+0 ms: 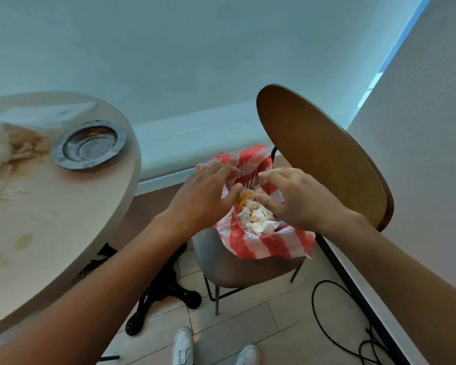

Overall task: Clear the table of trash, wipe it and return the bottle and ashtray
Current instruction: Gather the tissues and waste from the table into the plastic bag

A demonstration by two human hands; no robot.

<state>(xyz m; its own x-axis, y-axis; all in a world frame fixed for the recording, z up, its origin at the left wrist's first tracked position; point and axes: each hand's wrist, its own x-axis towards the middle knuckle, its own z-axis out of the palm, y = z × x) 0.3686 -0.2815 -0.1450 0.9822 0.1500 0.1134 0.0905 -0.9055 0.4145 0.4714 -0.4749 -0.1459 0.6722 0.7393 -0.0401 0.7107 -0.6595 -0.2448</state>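
A red-and-white striped plastic bag [263, 246] sits open on a chair seat, filled with crumpled white tissues [258, 219] and an orange scrap. My left hand [206, 196] and my right hand [300, 201] hover over the bag's mouth, fingers spread, thumbs close to the orange scrap; no grip shows. On the round beige table [50, 233] at left lies a dark metal ashtray [88, 144]. Beside it is a stained white cloth [16, 133] over a brown spill. No bottle is in view.
The chair [324, 159] has a brown wooden back leaning toward the right wall. The table's black iron base [163, 293] stands on the tiled floor. A black cable [324, 320] loops at lower right. My white shoes [183, 346] are below.
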